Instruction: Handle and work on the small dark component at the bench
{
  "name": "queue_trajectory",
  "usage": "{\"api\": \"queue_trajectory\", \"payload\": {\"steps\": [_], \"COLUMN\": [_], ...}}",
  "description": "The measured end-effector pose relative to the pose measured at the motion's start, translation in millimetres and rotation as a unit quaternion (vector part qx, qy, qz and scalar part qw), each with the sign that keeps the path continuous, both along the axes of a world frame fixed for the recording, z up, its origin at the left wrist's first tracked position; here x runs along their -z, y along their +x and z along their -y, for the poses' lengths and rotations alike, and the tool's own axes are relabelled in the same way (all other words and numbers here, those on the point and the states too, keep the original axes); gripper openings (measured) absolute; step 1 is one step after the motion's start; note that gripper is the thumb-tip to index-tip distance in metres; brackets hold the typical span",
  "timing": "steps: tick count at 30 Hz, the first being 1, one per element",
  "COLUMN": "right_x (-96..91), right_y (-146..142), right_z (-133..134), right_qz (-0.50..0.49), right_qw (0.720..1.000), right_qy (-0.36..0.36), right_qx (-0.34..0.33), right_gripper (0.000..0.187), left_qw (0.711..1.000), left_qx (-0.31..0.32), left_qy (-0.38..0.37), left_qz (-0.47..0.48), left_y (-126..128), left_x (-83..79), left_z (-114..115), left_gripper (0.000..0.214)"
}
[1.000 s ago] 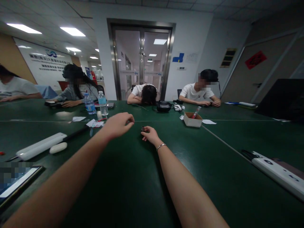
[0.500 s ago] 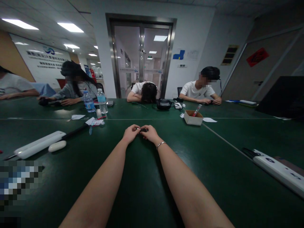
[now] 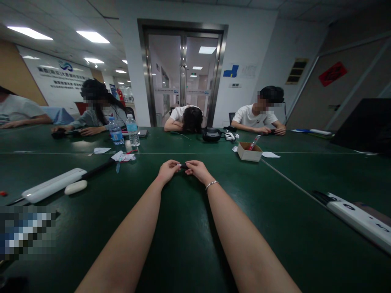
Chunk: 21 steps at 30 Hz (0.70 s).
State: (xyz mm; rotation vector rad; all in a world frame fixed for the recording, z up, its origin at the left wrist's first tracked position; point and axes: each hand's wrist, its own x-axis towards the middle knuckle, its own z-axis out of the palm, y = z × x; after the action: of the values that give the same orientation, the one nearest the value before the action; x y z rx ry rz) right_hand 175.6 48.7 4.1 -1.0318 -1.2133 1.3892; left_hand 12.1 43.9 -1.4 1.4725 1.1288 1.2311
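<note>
Both my arms reach out over the green table (image 3: 183,228). Between my fingertips is a small black object (image 3: 183,166), short and narrow, with a whitish bit at its left end; its kind is too small to make out. My left hand (image 3: 167,172) pinches the left end, thumb and forefinger closed. On the other end, my right hand (image 3: 200,171) is closed too, its fingers covering part of the object. A silver bracelet (image 3: 211,184) circles my right wrist.
To the left are a long white device (image 3: 55,185), a white oval case (image 3: 76,187), paper scraps (image 3: 122,156) and two water bottles (image 3: 132,132). Ahead right stands a small open box (image 3: 249,152); a white strip (image 3: 360,213) lies far right. Several people sit across the table.
My right hand has shifted slightly to the right, so the gap between my fingertips is a little wider. The whitish bit by my left fingers shows more clearly.
</note>
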Motion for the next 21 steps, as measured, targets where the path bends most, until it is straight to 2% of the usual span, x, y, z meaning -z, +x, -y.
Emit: {"api": "queue_trajectory", "payload": {"steps": [5, 9, 14, 21], "right_x": [4.9, 4.1, 2.6, -0.6], "right_y": [2.6, 4.7, 6.3, 7.8], "right_z": [-3.0, -1.3, 0.4, 3.6], "right_qz": [-0.049, -0.077, -0.076, -0.072], "right_qw": [0.999, 0.997, 0.996, 0.995], "right_qy": [0.01, 0.004, 0.0, -0.004], "right_qx": [-0.005, -0.019, -0.04, -0.064], "right_gripper": [0.012, 0.015, 0.019, 0.021], "left_qw": [0.999, 0.999, 0.99, 0.969], "left_qx": [-0.024, -0.027, -0.042, -0.056], "left_qy": [-0.03, -0.019, -0.003, 0.004], "left_qz": [-0.007, -0.034, -0.134, -0.239], "left_y": [2.6, 1.2, -2.1, -1.3], "left_x": [-3.2, -0.5, 1.4, -11.8], "left_z": [0.7, -1.8, -1.6, 11.1], "left_gripper": [0.024, 0.031, 0.039, 0.051]}}
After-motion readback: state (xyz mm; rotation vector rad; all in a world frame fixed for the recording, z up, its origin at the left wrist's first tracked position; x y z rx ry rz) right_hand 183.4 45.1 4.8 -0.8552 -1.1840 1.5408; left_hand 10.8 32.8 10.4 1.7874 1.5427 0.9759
